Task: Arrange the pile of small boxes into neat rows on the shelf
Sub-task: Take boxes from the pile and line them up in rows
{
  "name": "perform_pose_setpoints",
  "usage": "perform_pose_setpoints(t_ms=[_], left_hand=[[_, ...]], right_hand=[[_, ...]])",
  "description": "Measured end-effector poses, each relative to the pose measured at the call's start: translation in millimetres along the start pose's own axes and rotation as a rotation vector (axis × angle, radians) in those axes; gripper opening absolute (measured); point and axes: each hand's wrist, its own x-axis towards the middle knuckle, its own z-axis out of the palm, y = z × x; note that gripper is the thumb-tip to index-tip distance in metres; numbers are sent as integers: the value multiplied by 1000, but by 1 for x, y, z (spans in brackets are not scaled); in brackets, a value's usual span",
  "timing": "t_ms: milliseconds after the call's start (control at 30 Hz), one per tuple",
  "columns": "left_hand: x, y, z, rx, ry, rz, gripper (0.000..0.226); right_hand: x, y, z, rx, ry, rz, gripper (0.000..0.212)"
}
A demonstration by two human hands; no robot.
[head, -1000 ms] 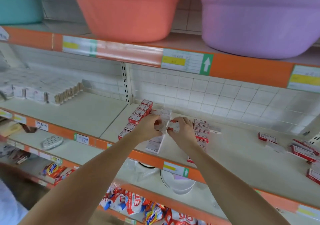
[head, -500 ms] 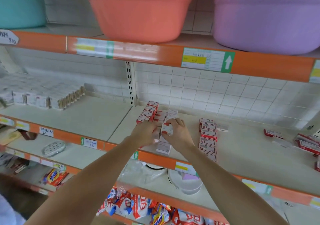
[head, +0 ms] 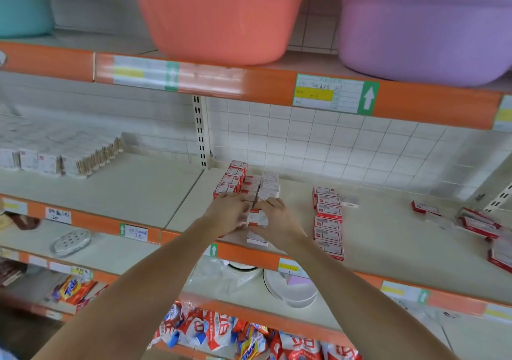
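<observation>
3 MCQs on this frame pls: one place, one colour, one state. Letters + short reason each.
1. Where do the loose, unsorted boxes lie on the shelf?
A. far right
B. behind the left hand
C. on the shelf above

2. What colour is the tub right above the hands?
A. teal
B. salmon orange
C. purple

3. What is the right hand doing?
A. hanging idle off the shelf
B. holding a small box at the middle row, with the left hand on its other side
C. lifting the soap dish

Answers:
1 A: red and white boxes lie scattered at angles at the right end, apart from the rows.
2 B: the salmon tub sits over the hands; the purple tub is to the right.
3 B: its fingers curl round the box, a pinching grip.
</observation>
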Motion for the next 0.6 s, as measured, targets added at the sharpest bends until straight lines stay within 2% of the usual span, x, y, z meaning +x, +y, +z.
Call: perform_pose_setpoints(t_ms=[67,233,433,600], left_hand=[[-3,-3,-5,-120,32,-8,28],[-12,-19,-29,-281,62,-54,25],[-21,-31,-39,-280,109,-154,15],[-23,-27,-37,-271,92,-159,12]], right_hand=[[2,-4,2,27,-21,-8,53],[6,-21,7,42,-75,-24,57],[11,-41,24,-61,-165,-46,57],[11,-44,34,-192,-151,14,59]])
